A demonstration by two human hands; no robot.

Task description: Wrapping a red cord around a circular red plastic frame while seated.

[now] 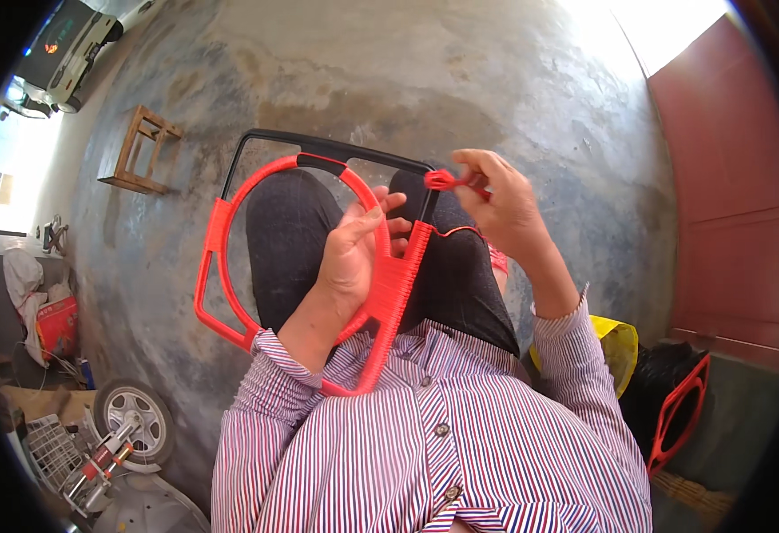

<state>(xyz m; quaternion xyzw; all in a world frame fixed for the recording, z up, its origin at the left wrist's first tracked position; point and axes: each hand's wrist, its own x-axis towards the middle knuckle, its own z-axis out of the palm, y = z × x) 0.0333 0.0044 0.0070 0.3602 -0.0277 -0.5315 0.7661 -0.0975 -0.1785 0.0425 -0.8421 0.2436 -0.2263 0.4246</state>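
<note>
Stripes of red, white and dark blue cover your buttoned shirt (389, 444). Across your lap sits an angular black frame with a round inner ring (394, 289), much of it wound in tight, ridged red cord. Your left hand (349, 249) is half-curled, fingers loosely parted, the ring between thumb and fingers. Your right hand (503, 200) is closed in a pinch on a small looped bundle of red cord (440, 180), at the frame's bare black corner. Beneath are your dark trousers (287, 244). Beyond your left elbow lies a spoked silver wheel with a dark tyre (132, 417); farther out, an open-framed wooden stool (138, 169) stands on mottled grey concrete floor (318, 53).
</note>
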